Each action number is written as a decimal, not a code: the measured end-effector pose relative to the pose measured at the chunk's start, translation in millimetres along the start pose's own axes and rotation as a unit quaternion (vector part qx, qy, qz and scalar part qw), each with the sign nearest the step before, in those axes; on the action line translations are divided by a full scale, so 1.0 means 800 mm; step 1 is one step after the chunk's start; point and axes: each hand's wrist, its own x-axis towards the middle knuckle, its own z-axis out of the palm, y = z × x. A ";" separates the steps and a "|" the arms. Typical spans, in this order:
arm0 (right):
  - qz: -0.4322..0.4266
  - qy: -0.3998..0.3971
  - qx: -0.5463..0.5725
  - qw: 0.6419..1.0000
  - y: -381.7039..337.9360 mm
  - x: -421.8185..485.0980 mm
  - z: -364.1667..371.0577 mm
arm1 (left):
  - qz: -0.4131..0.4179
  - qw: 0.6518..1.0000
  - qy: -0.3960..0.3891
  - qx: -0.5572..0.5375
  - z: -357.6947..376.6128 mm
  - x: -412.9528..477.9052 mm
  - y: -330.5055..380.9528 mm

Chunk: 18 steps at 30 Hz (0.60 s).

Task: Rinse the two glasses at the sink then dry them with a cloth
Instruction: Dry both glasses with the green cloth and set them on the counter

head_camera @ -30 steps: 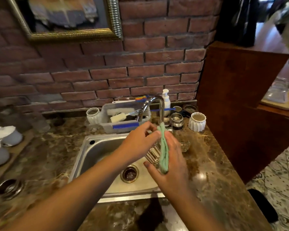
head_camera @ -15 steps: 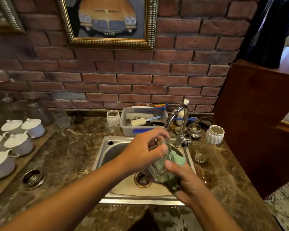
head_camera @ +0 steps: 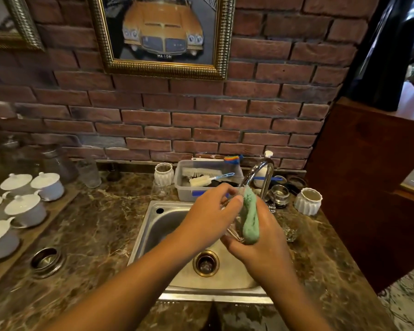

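Note:
Over the steel sink [head_camera: 164, 219], my left hand [head_camera: 209, 212] grips a clear glass [head_camera: 232, 231] by its rim. The glass is tilted and mostly hidden between my hands. My right hand [head_camera: 263, 242] presses a folded green cloth [head_camera: 249, 217] against the glass's right side and cups it from below. A second small clear glass [head_camera: 289, 232] stands on the marble counter just right of the sink, apart from both hands. No water runs from the curved chrome faucet [head_camera: 261, 172] behind my hands.
A plastic tub with brushes [head_camera: 187, 187] sits behind the sink, between two white ribbed jars [head_camera: 163, 174] [head_camera: 308, 201]. Several white lidded cups [head_camera: 25, 209] stand on a wooden tray at left. A round metal dish [head_camera: 47, 259] lies near the sink. A dark wooden partition [head_camera: 368, 187] stands at right.
The glass has gone from upright to tilted between my hands. The green cloth has come up from beneath the glass and now stands along its right side. The camera view has shifted.

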 end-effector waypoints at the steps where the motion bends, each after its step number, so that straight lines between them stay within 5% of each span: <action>1: -0.016 0.010 -0.065 0.998 -0.002 -0.003 0.003 | -0.017 1.000 0.001 0.006 0.001 0.003 0.004; 5: -0.025 0.001 -0.097 0.995 -0.001 -0.009 0.007 | -0.030 0.998 0.053 -0.020 0.005 -0.001 0.004; 12: 0.068 -0.136 0.180 0.972 -0.004 0.010 -0.011 | 0.070 0.995 0.072 -0.021 -0.006 -0.020 -0.002; 14: 0.122 -0.191 0.305 0.925 -0.002 0.010 -0.016 | 0.120 0.991 0.054 -0.025 -0.013 -0.023 0.000; 18: 0.279 -0.222 0.599 0.717 0.006 -0.004 -0.009 | 0.200 0.980 -0.011 -0.018 -0.025 -0.027 0.006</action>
